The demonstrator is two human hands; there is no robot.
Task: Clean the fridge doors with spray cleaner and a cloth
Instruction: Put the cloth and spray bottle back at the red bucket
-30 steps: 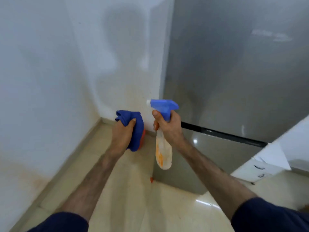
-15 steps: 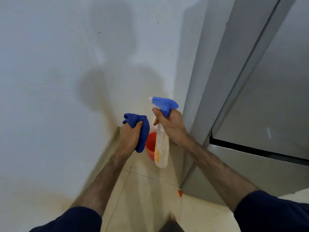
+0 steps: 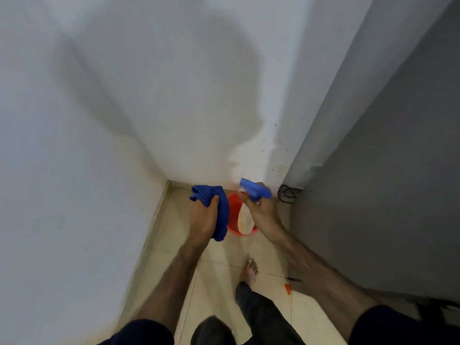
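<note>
Since the earlier frames the view has been tilted down toward the floor, and the fridge doors are no longer seen; only the grey side of the fridge (image 3: 388, 195) is shown at the right, while the red bucket (image 3: 232, 215) and a bare foot (image 3: 249, 270) are now visible.

Both hands are held low in the corner, above the tiled floor (image 3: 219, 270). The left hand (image 3: 202, 220) is clenched around the blue cloth (image 3: 219, 210), which is bunched and hangs down on the inner side of the hand. The right hand (image 3: 261, 210) is closed on the neck of the spray bottle (image 3: 245, 219); its blue trigger head (image 3: 255, 190) points to the left, and the pale body with orange marks hangs down, seen in front of the bucket. Whether the bottle touches the bucket cannot be told.

The bucket stands on the floor against the white wall (image 3: 174, 108), between the two hands in the view. A black cable (image 3: 286, 194) lies at the foot of the fridge side. A small orange piece (image 3: 288, 288) lies on the floor near the fridge corner. Dark blue sleeves are seen at the bottom edge.
</note>
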